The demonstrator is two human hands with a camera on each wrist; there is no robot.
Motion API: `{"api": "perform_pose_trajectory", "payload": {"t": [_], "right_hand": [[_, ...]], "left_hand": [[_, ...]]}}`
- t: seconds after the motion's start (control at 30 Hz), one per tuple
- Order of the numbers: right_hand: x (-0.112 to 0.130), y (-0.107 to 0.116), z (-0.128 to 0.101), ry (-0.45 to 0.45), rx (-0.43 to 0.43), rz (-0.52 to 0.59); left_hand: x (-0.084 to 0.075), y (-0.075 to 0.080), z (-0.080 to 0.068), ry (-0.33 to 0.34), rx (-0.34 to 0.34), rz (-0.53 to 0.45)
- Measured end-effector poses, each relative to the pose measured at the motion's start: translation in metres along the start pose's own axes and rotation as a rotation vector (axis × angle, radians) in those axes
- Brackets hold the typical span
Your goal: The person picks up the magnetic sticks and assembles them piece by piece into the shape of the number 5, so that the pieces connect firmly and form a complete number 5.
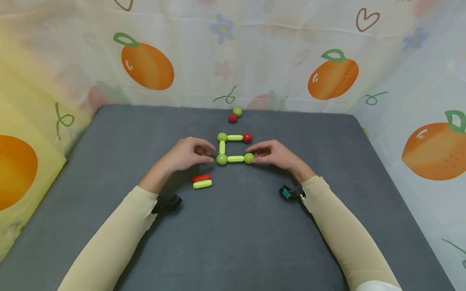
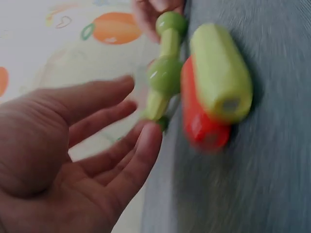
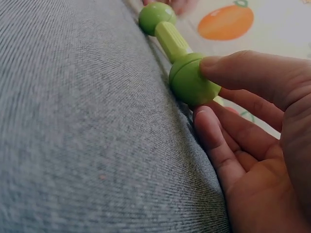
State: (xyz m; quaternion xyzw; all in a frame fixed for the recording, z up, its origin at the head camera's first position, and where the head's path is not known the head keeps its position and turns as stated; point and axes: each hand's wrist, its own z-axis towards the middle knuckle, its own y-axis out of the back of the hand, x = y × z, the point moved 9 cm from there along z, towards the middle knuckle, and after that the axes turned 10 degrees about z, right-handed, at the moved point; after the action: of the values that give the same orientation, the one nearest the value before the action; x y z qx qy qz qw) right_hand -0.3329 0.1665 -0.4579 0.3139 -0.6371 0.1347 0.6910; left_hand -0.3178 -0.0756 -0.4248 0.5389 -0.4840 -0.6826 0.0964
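A U-shaped piece of balls and light green rods lies on the table, its side toward the right partly unclosed. My right hand (image 1: 274, 155) pinches the green ball (image 1: 249, 158) at its near right end, thumb and fingertip on the ball's surface in the right wrist view. A green rod (image 1: 235, 159) joins that ball to the near left green ball (image 1: 222, 159). Another green ball (image 1: 222, 138) forms the far left corner, and a red ball (image 1: 247, 138) ends the far side. Beside the left corner, my left hand (image 1: 191, 154) holds nothing, thumb and fingers apart.
A loose red rod (image 1: 201, 178) and a light green rod (image 1: 202, 184) lie side by side nearer the left forearm. Toward the table's back edge sit a red ball (image 1: 232, 118) and a green ball (image 1: 237, 111). A patterned cloth (image 1: 262, 52) hangs behind the grey table (image 1: 233, 234).
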Motion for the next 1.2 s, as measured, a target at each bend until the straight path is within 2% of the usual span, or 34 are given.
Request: {"api": "perform_pose_trajectory", "payload": {"t": [0.1,0.17,0.27,0.37,0.5,0.63,0.73,0.9,1.0,1.2], "right_hand": [[-0.001,0.0,0.0,-0.004,0.006,0.019],[-0.001,0.002,-0.002,-0.005,0.007,0.025],[0.0,0.004,-0.002,-0.007,-0.003,0.018],[0.001,0.005,-0.002,-0.003,-0.011,0.024],[0.0,0.005,-0.003,0.0,-0.009,0.04],[0.0,0.003,-0.002,-0.003,-0.004,0.035],[0.0,0.002,-0.001,-0.007,0.001,0.034],[0.0,0.003,-0.001,-0.011,-0.003,0.031],[0.0,0.003,-0.002,-0.005,-0.004,0.036],[0.0,0.003,-0.001,0.0,0.0,0.037]], "left_hand": [[-0.006,0.006,-0.02,-0.036,0.032,0.007],[-0.016,0.003,-0.033,-0.087,0.078,0.028],[-0.029,-0.003,-0.049,-0.17,0.119,0.109],[-0.039,-0.007,-0.057,-0.217,0.111,0.21],[-0.049,-0.013,-0.06,-0.225,0.103,0.329],[-0.053,-0.021,-0.063,-0.223,0.116,0.403],[-0.053,-0.026,-0.065,-0.216,0.132,0.384],[-0.054,-0.036,-0.066,-0.222,0.206,0.308],[-0.055,-0.042,-0.065,-0.231,0.237,0.297],[-0.052,-0.05,-0.062,-0.236,0.241,0.295]]}}
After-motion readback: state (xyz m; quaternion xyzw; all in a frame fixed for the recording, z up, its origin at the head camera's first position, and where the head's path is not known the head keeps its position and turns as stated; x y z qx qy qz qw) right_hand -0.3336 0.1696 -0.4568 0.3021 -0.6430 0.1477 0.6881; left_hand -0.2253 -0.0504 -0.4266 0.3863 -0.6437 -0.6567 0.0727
